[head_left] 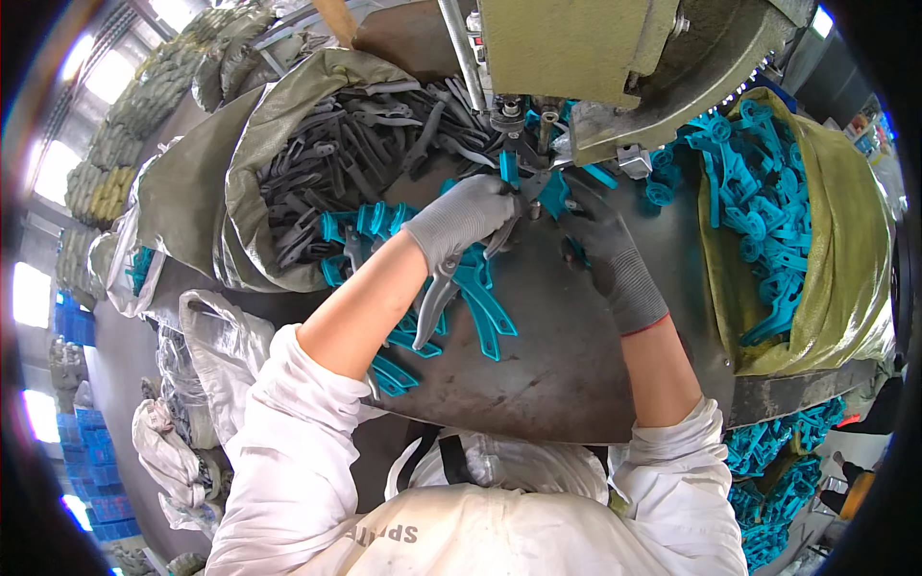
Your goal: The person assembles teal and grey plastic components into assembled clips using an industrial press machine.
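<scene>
My left hand (459, 219), in a light grey glove, pinches a grey metal blade together with a teal plastic handle piece (509, 171) just under the press head (509, 108) of a green machine. My right hand (607, 252), in a dark grey glove, holds the same teal and metal assembly (552, 190) from the right side. Both hands rest on a dark metal work table (567, 355). Under my left wrist lie loose teal handles (480, 298) and a grey metal blade (432, 302).
A sack (288, 125) of grey metal blades stands open at the back left. A yellow-green sack (845, 278) of teal assembled pieces sits at the right. More teal parts (778, 461) lie below the table at the right. White bags (182, 451) crowd the floor at the left.
</scene>
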`<state>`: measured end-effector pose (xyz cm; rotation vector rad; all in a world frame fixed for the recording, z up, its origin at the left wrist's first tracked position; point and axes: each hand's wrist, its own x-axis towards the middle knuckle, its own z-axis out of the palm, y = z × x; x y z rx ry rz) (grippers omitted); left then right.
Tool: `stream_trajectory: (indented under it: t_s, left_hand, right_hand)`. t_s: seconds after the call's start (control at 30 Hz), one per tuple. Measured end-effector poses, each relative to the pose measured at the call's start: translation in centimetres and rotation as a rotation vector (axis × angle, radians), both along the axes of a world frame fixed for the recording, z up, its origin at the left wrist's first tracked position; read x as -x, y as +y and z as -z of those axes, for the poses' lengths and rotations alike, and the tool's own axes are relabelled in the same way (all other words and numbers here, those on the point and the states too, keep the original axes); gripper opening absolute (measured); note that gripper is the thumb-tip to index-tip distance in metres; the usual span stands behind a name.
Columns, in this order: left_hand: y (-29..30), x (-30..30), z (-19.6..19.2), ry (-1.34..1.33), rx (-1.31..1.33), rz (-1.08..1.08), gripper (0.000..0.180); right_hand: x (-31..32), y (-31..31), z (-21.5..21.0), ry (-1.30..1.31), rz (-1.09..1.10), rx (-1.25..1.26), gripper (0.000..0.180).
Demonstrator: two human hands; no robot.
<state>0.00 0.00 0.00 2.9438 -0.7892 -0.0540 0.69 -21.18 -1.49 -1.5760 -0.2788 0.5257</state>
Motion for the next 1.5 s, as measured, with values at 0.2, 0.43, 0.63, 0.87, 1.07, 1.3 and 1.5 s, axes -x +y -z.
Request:
stream_trajectory:
  t_s: [0.2,0.43,0.63,0.87,1.07,1.3,1.5]
  left_hand:
    - [4.5,-4.9,0.5,-0.295,-0.360,-0.152,0.026]
    - [5.5,-6.9,3.1,-0.235,-0.184,-0.171,0.035]
    - [6.8,-4.0,-0.9,0.067,0.572,-0.651,0.060]
    - [4.3,2.4,-6.3,0.554,0.744,-0.669,0.036]
    - [0.3,3.9,-7.3,0.765,0.719,-0.473,0.041]
    - [-3.8,3.3,-2.9,0.458,0.819,-0.385,0.040]
    - [-2.4,2.6,-1.1,0.403,0.315,-0.231,0.032]
  right_hand:
    - [-0.1,-0.3,1.1,0.240,0.029,-0.055,0.058]
    - [0.7,-0.1,0.3,0.158,0.096,-0.052,0.051]
    - [1.6,0.0,-2.6,0.068,0.024,0.007,0.051]
    - [1.6,-0.7,-0.6,0.183,0.004,0.048,0.049]
    - [2.0,-0.6,0.3,0.225,0.034,-0.047,0.046]
    - [-1.1,-3.1,2.1,-0.532,0.165,0.489,0.042]
    - [-12.8,-14.4,3.8,-0.499,0.670,1.363,0.041]
